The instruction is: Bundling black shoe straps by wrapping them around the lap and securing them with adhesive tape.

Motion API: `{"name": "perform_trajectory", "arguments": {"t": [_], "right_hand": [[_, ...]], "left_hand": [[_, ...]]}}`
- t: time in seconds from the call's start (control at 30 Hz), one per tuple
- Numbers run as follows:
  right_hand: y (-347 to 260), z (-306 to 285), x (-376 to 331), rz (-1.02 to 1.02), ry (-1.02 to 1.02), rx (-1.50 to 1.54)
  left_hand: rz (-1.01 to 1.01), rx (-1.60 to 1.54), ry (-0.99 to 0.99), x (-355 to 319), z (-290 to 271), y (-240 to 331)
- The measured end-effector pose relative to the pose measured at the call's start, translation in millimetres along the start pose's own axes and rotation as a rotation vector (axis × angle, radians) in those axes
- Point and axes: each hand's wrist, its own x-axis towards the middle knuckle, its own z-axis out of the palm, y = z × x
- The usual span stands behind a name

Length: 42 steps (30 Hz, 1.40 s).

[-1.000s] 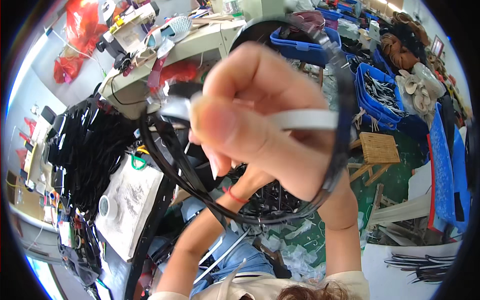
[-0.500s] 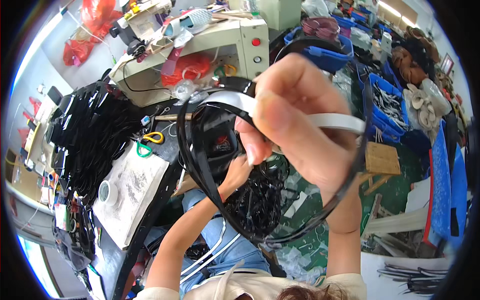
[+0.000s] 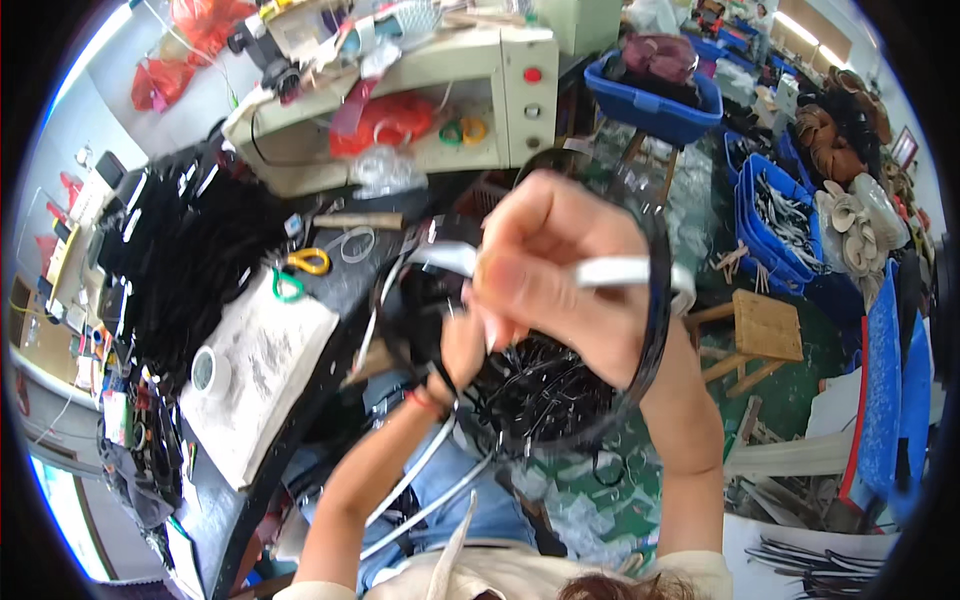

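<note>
My right hand (image 3: pixel 565 275) is raised close in front, fingers closed in a pinch on a white strip (image 3: pixel 610 271) that curls past the wrist. Glossy black straps (image 3: pixel 657 310) form a large loop around this hand; whether the fingers hold them too is hidden. Just below and left of the right fingertips is my left hand (image 3: pixel 462 350), a red band at its wrist. Its fingers look closed, but what they hold is hidden. A tangle of shiny black straps (image 3: pixel 540 385) lies beneath both hands. White cords (image 3: pixel 420 465) run down across my lap.
On the dark bench at left are a stained white board (image 3: pixel 265 375), a tape roll (image 3: pixel 210 370), scissors with yellow and green handles (image 3: pixel 308 262) and a heap of black straps (image 3: pixel 190 240). A beige machine (image 3: pixel 525 100) stands behind. Blue crates (image 3: pixel 660 115) and a wooden stool (image 3: pixel 768 325) are right.
Both hands have shifted slightly left, and my left hand now sits a little lower. The black loop around the right hand looks narrower. The view has tilted a little.
</note>
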Motion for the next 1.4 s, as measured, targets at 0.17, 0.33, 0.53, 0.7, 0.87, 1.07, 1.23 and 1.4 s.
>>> {"name": "perform_trajectory", "arguments": {"t": [0.17,0.33,0.53,0.7,0.87,1.07,1.23,1.4], "right_hand": [[-1.0,6.4,0.5,-0.116,0.005,0.056],[9.0,-3.8,-4.2,-0.032,0.048,-0.232],[56.4,-69.4,-1.4,0.125,-0.191,-0.737],[168.5,-16.4,-15.1,0.497,-0.901,-0.340],[214.3,22.0,-41.5,1.009,-0.833,-0.173],[198.3,-43.8,-29.8,0.761,0.121,0.060],[266.5,-13.6,-167.0,1.475,0.098,0.582],[208.2,-11.4,-138.6,0.919,-0.112,-0.229]], "left_hand": [[-0.014,-0.125,0.142,-48.5,6.7,-7.5],[-1.216,-0.942,-0.322,-182.0,-16.2,-58.3],[-0.962,-0.496,0.147,-327.1,-182.1,38.3],[-1.102,0.014,0.426,-445.6,-260.7,149.7],[-1.121,-0.001,0.337,-469.6,-256.1,126.7],[-1.038,-0.337,0.117,-389.2,-208.0,87.1],[-1.066,-0.355,0.158,-404.3,-215.0,62.9],[-1.030,-0.072,0.094,-449.1,-239.8,63.3]]}}
